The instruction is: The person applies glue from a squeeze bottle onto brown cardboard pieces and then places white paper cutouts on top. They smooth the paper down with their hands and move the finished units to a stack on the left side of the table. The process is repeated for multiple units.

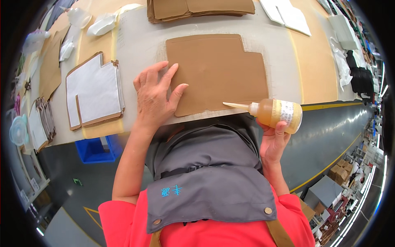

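Observation:
A flat brown leather-like panel with a notched upper right corner lies on the table in front of me. My left hand rests at its left edge, fingers apart, with the thumb and index fingertip on the panel. In my right hand is a glue bottle, held on its side at the panel's lower right. It has a pale label, amber contents and a long tapered nozzle. The nozzle tip points left over the panel's lower edge; whether it touches cannot be made out.
To the left sits a stack of white-faced brown panels. A pile of brown panels stands at the far edge, with white cut pieces to its right. Below the table's left side is a blue bin. Black material lies far right.

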`<state>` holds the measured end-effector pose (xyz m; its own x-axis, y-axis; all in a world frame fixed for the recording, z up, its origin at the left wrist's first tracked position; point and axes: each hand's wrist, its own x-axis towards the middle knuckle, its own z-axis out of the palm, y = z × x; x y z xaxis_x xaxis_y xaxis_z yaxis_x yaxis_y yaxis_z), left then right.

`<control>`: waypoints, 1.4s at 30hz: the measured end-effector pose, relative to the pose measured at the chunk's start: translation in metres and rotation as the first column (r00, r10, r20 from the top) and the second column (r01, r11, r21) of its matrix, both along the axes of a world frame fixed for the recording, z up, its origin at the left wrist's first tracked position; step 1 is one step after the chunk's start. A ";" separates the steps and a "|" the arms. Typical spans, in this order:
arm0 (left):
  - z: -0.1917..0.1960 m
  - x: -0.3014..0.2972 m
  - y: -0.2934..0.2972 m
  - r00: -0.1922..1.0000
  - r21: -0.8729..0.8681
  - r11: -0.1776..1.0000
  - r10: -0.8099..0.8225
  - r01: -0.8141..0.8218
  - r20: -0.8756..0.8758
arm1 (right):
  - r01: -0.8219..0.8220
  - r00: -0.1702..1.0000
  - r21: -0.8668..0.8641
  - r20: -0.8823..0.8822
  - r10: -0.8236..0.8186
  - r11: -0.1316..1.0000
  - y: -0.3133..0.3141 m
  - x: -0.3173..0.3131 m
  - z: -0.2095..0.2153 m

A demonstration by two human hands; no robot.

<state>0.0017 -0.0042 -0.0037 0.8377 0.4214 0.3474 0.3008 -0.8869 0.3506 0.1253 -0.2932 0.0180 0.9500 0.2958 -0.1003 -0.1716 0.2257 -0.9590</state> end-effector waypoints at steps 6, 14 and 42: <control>0.000 0.000 0.000 1.000 -0.008 1.000 -0.002 0.002 0.017 | -0.105 0.991 0.025 -0.082 0.107 0.994 0.011 -0.005 -0.001; 0.009 -0.012 -0.001 0.996 -0.076 0.997 0.021 -0.014 0.087 | -0.041 0.963 0.329 -0.237 0.125 0.943 0.032 0.042 0.028; 0.002 -0.013 -0.001 0.996 -0.181 0.983 0.038 -0.023 0.075 | -0.199 0.846 -0.303 0.427 0.320 0.932 0.087 0.053 0.009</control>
<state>-0.0117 -0.0050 -0.0013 0.7969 0.5079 0.3272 0.2922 -0.7980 0.5271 0.1787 -0.2057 0.0274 0.7941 0.5623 0.2307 0.2848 -0.0090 -0.9585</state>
